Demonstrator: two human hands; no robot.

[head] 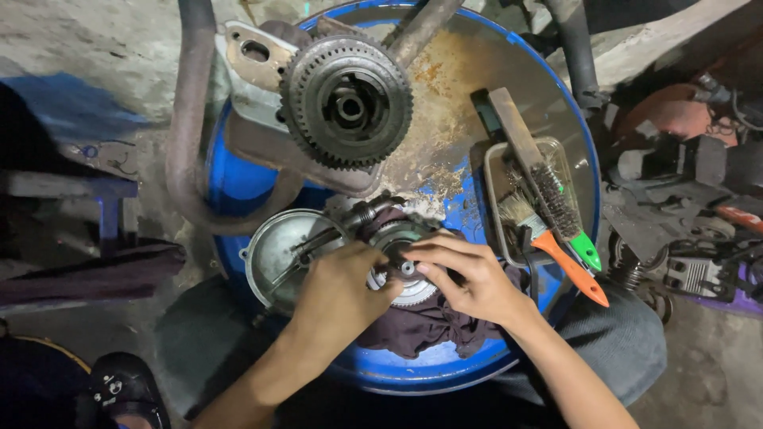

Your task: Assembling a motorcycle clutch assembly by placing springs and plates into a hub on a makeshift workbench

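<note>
Fingers (435, 253) of your right hand (469, 278) are curled and pinch the hub of the round toothed part (401, 274) at lower centre of the frame. Your left hand (342, 290) comes in from the lower left, forearm angled upward, its fingers bent and closed on the same part from the left side. Your right forearm enters from the lower right, wrist slightly cocked. Both hands touch the part, which rests on a dark cloth (429, 326) on the blue drum top (445, 373). Just left of the part lies a round metal cover (278, 254). In the upper centre sits a large gear assembly (347, 102) on its bracket. At right, a tray (497, 199) holds a wire brush (548, 191) and an orange-handled paintbrush (556, 250).
</note>
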